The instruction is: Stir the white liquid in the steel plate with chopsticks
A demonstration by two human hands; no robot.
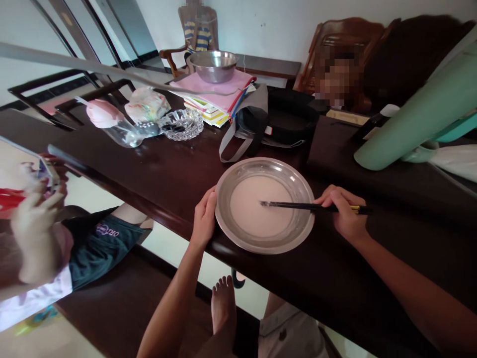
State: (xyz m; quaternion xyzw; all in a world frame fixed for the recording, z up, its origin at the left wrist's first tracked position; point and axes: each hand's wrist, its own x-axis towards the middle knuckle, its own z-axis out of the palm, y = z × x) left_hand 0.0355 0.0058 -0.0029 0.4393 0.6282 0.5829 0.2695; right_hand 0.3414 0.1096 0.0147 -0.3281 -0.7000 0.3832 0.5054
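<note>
A wide metal bowl (265,247) rests on the dark wooden table, close to its near edge. Inside lies a pale, milky liquid or batter (257,214) with a smooth surface. My left hand (205,214) grips the bowl's left rim, the fingers partly hidden under it. In my right hand (345,211), at the bowl's right side, is a pair of dark chopsticks (286,205) with gold-marked ends. They reach level across the rim, and their whitish, coated tips are over the middle of the liquid.
Behind the bowl sit a black and grey bag (286,117) and stacked books (208,112) under another metal bowl (214,67). A glass ashtray (182,124) is further left. A green cylinder (413,114) leans in at right. One person (40,233) sits left, holding a phone; others sit behind.
</note>
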